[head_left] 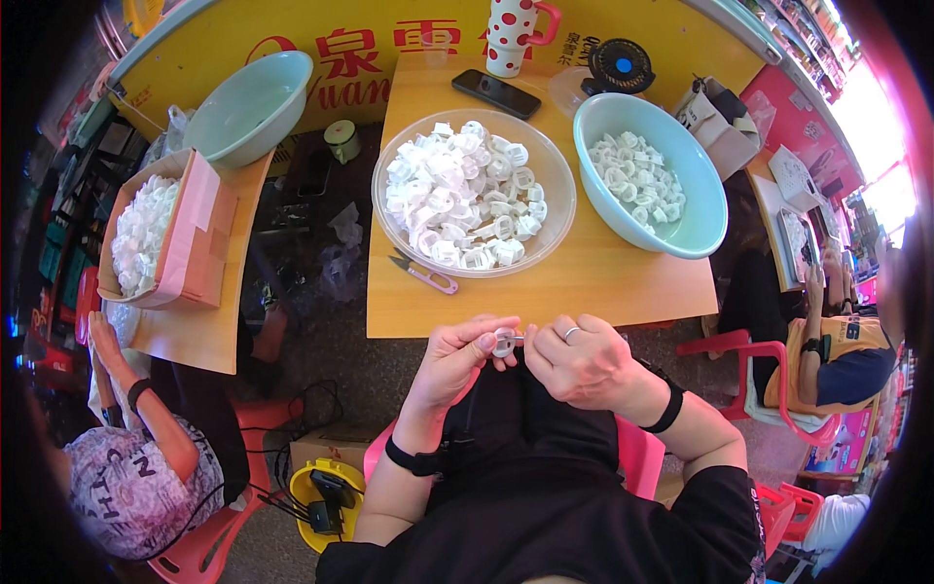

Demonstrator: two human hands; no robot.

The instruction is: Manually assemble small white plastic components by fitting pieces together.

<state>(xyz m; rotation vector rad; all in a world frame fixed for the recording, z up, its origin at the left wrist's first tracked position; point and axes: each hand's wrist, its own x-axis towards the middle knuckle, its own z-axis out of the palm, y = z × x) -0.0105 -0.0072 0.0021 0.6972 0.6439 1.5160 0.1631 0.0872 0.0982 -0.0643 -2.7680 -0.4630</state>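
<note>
While the left hand point(455, 355) and right hand point(582, 360) pinch one small white plastic ring piece point(504, 342) between curled fingertips, just below the wooden table's point(584, 282) near edge, those fingers hide much of its shape.

A polka-dot mug point(510, 34), black phone point(496, 93) and small fan point(620, 66) sit along the table's point(584, 282) far edge.

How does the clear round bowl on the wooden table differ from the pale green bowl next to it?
The clear round bowl is see-through, wide and shallow, heaped with small white plastic parts. The pale green bowl is opaque and deeper, with only a thin layer of parts on its bottom. Both sit on the wooden table holding the same kind of pieces.
</note>
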